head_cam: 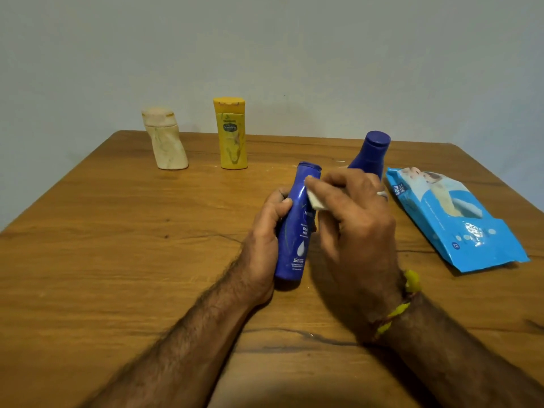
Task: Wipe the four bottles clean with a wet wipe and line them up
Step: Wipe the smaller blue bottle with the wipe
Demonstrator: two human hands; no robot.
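Observation:
My left hand (266,240) grips a tall blue lotion bottle (294,248) from its left side, holding it upright at the middle of the wooden table (117,245). My right hand (353,225) presses a folded white wet wipe (316,201) against the bottle's upper right side. A second blue bottle (372,151) stands just behind my right hand, partly hidden by it. A yellow bottle (232,134) and a cream, slanted bottle (164,139) stand side by side at the far left of the table.
A blue pack of wet wipes (453,219) lies flat on the table to the right of my hands. A plain wall rises behind the table's far edge.

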